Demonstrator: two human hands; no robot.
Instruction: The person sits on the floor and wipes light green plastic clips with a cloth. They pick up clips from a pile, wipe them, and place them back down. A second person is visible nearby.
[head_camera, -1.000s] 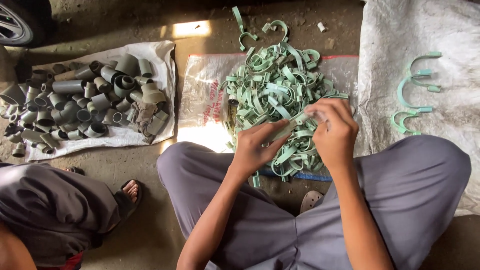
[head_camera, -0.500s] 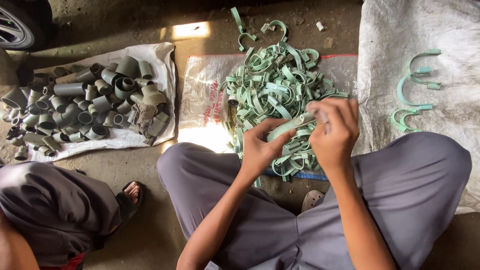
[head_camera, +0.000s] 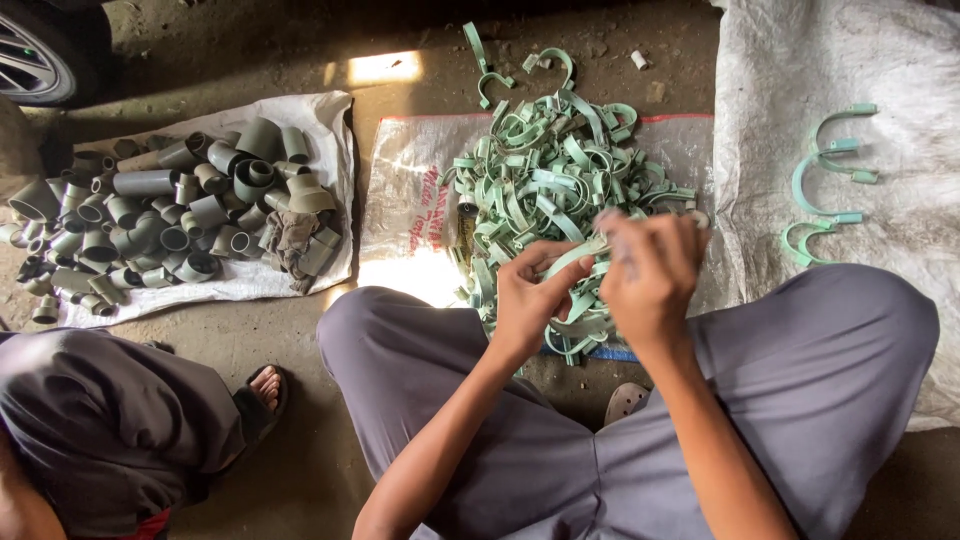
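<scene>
1. Both hands pinch one green clip (head_camera: 572, 256) between them: the left hand (head_camera: 527, 300) closes finger and thumb on its near end, and the right hand (head_camera: 650, 275) curls shut over the far end, though blur hides its fingertips. The clip sits just above the near edge of the clip pile (head_camera: 550, 190).
2. Far left, another person's knee (head_camera: 100, 420) and sandalled foot (head_camera: 262, 388) rest on the floor, near a sack (head_camera: 330, 120) heaped with grey pipe fittings (head_camera: 160, 220).
3. In the middle, the pile of tangled green clips lies on a second sack (head_camera: 410, 190), with a few stray clips on the bare floor beyond it.
4. On the right, a large white sack (head_camera: 880, 60) carries three clips (head_camera: 825, 185) laid apart from the heap, well clear of the hands.
5. Judging from this, the step in hand looks like working a single clip free or into shape, with the sorted few to the right as finished ones.
6. A next move would call for a steady two-handed hold, then a reach to the right across the knee.
</scene>
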